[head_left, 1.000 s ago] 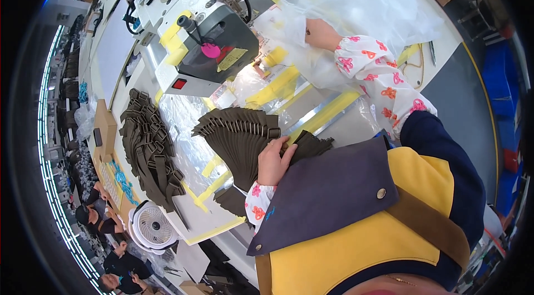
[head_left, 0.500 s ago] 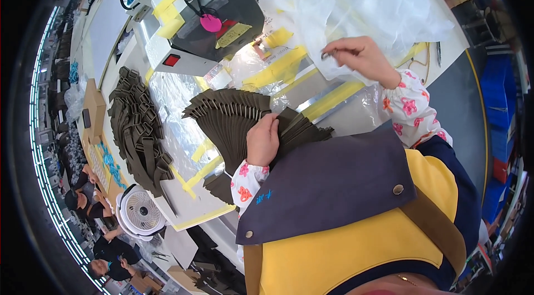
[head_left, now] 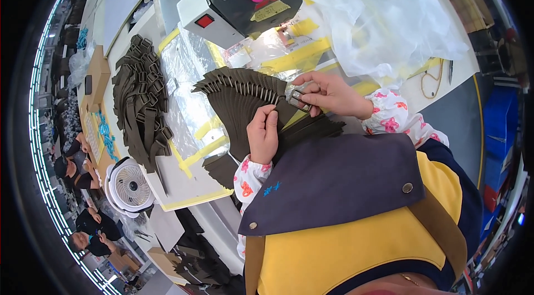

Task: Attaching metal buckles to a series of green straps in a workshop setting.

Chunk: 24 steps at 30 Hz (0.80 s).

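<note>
Take the fanned stack of dark straps (head_left: 245, 100) on the bench as the marker. Far to its left stands a small white desk fan (head_left: 129, 186) at the bench's near edge, and just above that fan — still left of the stack — lies a heap of dark straps with buckles (head_left: 142, 103), well apart from the hands. The fanned stack itself rests on a clear plastic sheet (head_left: 186, 100) crossed with yellow tape strips. At the stack's near edge the left hand (head_left: 263, 134) is closed, its fingertips pinching the ends of the straps and pressing them down. Behind the stack sits a grey machine (head_left: 239, 0) with a red switch and a pink tag. At the stack's right end the right hand (head_left: 328, 95) is closed narrowly round a small metal buckle (head_left: 296, 96) — the buckle touches the rightmost strap of the fan. Further right of the stack, crumpled clear plastic bags (head_left: 389, 17) lie piled on the bench.
</note>
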{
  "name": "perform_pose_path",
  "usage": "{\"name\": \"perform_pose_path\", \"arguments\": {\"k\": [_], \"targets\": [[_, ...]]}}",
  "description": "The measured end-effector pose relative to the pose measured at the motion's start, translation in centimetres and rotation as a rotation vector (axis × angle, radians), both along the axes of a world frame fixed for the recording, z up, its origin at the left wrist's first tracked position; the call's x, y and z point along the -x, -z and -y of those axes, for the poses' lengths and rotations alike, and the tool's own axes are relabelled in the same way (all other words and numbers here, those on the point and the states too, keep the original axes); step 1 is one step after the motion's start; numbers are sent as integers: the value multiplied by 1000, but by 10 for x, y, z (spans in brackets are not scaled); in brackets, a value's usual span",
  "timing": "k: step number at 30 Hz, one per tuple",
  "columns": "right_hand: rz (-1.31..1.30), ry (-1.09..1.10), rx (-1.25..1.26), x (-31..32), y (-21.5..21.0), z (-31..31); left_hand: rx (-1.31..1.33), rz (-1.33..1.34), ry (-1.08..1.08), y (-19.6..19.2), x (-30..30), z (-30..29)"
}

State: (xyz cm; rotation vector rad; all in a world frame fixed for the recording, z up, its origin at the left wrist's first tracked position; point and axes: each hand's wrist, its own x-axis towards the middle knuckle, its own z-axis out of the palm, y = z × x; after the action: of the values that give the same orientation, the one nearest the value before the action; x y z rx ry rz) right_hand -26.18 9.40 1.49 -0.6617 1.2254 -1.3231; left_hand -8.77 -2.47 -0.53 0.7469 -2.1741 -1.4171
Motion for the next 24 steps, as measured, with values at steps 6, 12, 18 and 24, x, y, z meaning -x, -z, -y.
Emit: {"name": "perform_pose_path", "arguments": {"k": [6,12,18,24], "targets": [[96,-14,-56,15,2,1,-9,-2,7,1,-4,3],[-341,-290,19,34,-11,-12,-17,-14,11,2,-2,3],[-104,-364,-113,28,-10,9,-50,55,110,1,-1,4],[139,-309,-26,9,26,28,-138,86,251,4,2,5]]}}
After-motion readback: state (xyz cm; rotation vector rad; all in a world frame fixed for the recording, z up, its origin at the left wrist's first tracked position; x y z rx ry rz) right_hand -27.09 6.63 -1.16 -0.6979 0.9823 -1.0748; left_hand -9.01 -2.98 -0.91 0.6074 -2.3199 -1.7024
